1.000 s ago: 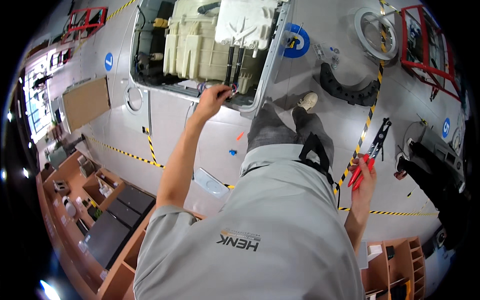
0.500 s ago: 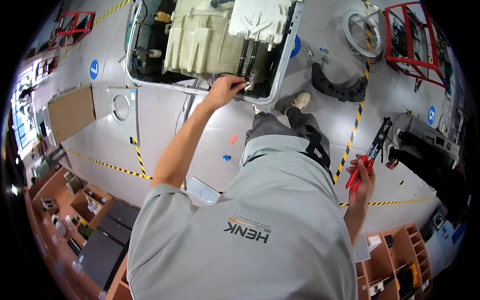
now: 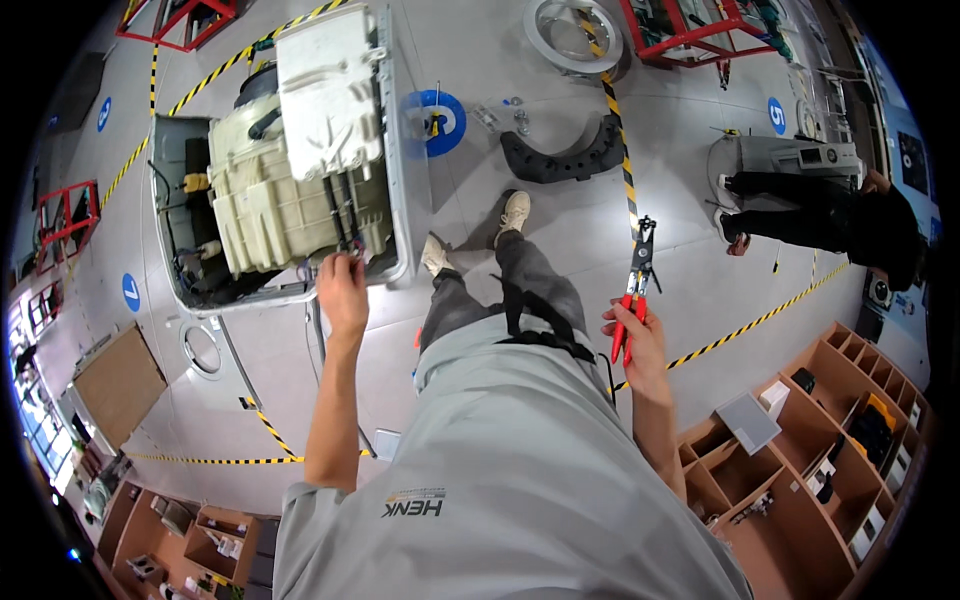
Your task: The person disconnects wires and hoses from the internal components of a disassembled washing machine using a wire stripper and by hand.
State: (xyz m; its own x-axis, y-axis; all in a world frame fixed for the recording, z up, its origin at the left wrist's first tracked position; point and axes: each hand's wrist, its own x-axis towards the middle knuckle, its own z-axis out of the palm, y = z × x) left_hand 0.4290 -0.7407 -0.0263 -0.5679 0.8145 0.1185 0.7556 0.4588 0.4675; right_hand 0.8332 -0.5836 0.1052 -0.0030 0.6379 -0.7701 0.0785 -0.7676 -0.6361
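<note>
An opened washing machine (image 3: 402, 200) stands ahead on the left, with its cream tub (image 3: 245, 205) exposed. A white block (image 3: 325, 90) sits over the tub, and two dark rods (image 3: 336, 215) run from it toward me. My left hand (image 3: 342, 292) is at the machine's near edge, by the rod ends and some thin wires. Its fingers are pinched together, and what lies between them is too small to tell. Out to the right, my right hand (image 3: 643, 350) grips red-handled pliers (image 3: 640, 268) by the handles, jaws pointing away from me.
A black curved counterweight (image 3: 562, 155) and a round door ring (image 3: 573, 38) lie on the floor. Beside the machine is a blue disc (image 3: 436, 122). A co-worker (image 3: 850, 215) is at the far right. Wooden shelving (image 3: 790, 540) stands at lower right; a front panel (image 3: 215, 360) lies left.
My view has turned, shifting the machine left and lower. The left hand stays at its near edge with fingers pinched. The right hand still holds the pliers, now closer to my body.
</note>
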